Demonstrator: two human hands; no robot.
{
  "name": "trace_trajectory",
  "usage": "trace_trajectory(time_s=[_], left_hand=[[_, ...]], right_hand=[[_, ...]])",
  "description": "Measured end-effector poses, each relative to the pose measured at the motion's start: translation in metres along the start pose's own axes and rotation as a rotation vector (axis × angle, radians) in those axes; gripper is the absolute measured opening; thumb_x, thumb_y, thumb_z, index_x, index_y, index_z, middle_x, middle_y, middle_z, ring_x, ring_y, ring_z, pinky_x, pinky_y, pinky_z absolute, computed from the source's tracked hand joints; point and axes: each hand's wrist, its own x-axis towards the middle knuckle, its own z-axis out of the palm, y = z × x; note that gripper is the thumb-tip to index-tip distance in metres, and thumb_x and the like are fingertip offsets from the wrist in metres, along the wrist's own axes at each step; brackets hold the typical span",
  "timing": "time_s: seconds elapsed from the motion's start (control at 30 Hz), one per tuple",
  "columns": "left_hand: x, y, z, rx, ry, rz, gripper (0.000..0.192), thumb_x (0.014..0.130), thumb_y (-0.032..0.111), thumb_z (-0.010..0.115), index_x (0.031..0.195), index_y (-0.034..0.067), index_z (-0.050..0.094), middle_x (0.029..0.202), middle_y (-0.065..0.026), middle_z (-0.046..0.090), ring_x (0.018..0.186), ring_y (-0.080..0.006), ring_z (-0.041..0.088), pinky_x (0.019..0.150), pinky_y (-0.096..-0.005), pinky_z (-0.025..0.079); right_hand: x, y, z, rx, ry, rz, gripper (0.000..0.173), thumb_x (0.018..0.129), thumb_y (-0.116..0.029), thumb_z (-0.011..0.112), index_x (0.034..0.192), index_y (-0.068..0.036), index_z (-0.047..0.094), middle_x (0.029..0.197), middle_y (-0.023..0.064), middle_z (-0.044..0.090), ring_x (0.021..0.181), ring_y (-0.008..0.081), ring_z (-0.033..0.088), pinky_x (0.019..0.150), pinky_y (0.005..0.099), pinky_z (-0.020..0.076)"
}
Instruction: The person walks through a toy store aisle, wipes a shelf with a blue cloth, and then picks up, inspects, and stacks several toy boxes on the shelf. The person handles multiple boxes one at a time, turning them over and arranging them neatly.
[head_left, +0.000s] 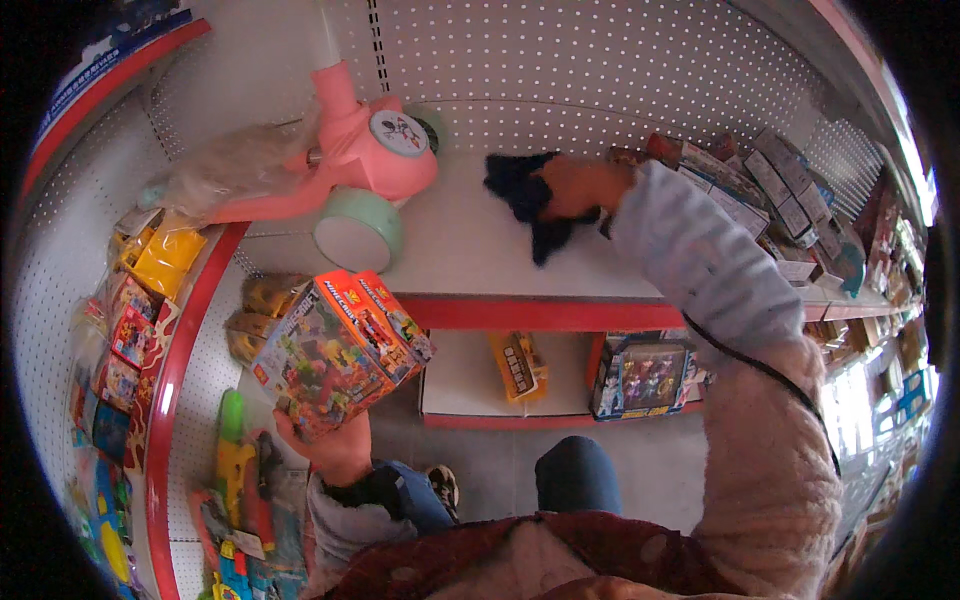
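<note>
My left hand (330, 446) grips toy building-block boxes (330, 360) from below, tilted, with orange edges and printed fronts. At least two boxes appear stacked together. On the white metal shelf (457, 255), my right hand (585, 187) is closed on a dark cloth (517, 187), whose folds hang out around the fingers. The cloth lies on or just above the shelf surface; its exact contact is hard to tell. A pink child's scooter (375, 150) with pale green wheels stands on the shelf to the left of the cloth.
Jumbled small boxes (787, 202) are piled at the shelf's right end. Below the red shelf edge (540, 313) sit a yellow package (519, 366) and a boxed figure set (643, 375). Bagged toys (127, 330) fill the left shelves; toy guns (236, 472) stand lower down.
</note>
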Motion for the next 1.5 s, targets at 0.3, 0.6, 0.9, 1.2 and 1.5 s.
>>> trace_trajectory(time_s=[0.3, 0.6, 0.9, 1.2, 1.5], left_hand=[[-0.004, 0.012, -0.025, -0.079, -0.545, -0.094, 0.072, 0.093, 0.063, 0.043, 0.152, 0.023, 0.030, 0.154, -0.0078, 0.034, 0.140, -0.0328, 0.033, 0.112, -0.0631, 0.021], [-0.002, -0.014, -0.004, 0.057, -0.189, -0.056, 0.073, 0.092, 0.056, 0.047, 0.151, 0.016, 0.030, 0.151, -0.0089, 0.037, 0.139, -0.0326, 0.035, 0.111, -0.0599, 0.029], [-0.016, -0.026, 0.007, 0.156, -0.256, 0.006, 0.075, 0.091, 0.057, 0.047, 0.151, 0.015, 0.030, 0.149, -0.0086, 0.039, 0.136, -0.0306, 0.039, 0.110, -0.0574, 0.032], [-0.019, -0.011, 0.001, 0.167, -0.118, 0.091, 0.077, 0.089, 0.057, 0.051, 0.150, 0.015, 0.030, 0.149, -0.0105, 0.039, 0.136, -0.0311, 0.039, 0.110, -0.0579, 0.031], [-0.026, 0.016, 0.002, 0.195, -0.189, 0.128, 0.077, 0.089, 0.059, 0.049, 0.151, 0.017, 0.029, 0.150, -0.0073, 0.039, 0.137, -0.0305, 0.037, 0.110, -0.0577, 0.031]], right_hand=[[0.046, 0.008, 0.003, -0.051, 0.195, 0.137, 0.062, 0.076, -0.050, 0.068, 0.107, 0.004, 0.068, 0.107, 0.0238, 0.068, 0.098, 0.0372, 0.066, 0.085, 0.0449, 0.0521], [-0.083, -0.028, 0.019, 0.135, 0.193, -0.387, 0.051, 0.069, -0.026, 0.072, 0.116, -0.009, 0.065, 0.099, 0.0215, 0.064, 0.093, 0.0391, 0.063, 0.082, 0.0461, 0.0512], [-0.031, -0.099, 0.015, 0.061, 0.296, -0.720, 0.051, 0.063, -0.012, 0.064, 0.114, -0.013, 0.069, 0.093, 0.0190, 0.069, 0.090, 0.0364, 0.067, 0.081, 0.0472, 0.0530], [-0.091, -0.020, 0.023, -0.067, 0.297, -0.675, 0.057, 0.063, -0.007, 0.063, 0.119, -0.020, 0.068, 0.114, 0.0178, 0.059, 0.105, 0.0399, 0.059, 0.088, 0.0461, 0.0509], [-0.183, -0.029, 0.012, -0.247, 0.661, -0.470, 0.041, 0.062, -0.011, 0.073, 0.103, -0.017, 0.071, 0.105, 0.0128, 0.058, 0.098, 0.0332, 0.059, 0.076, 0.0420, 0.0526]])
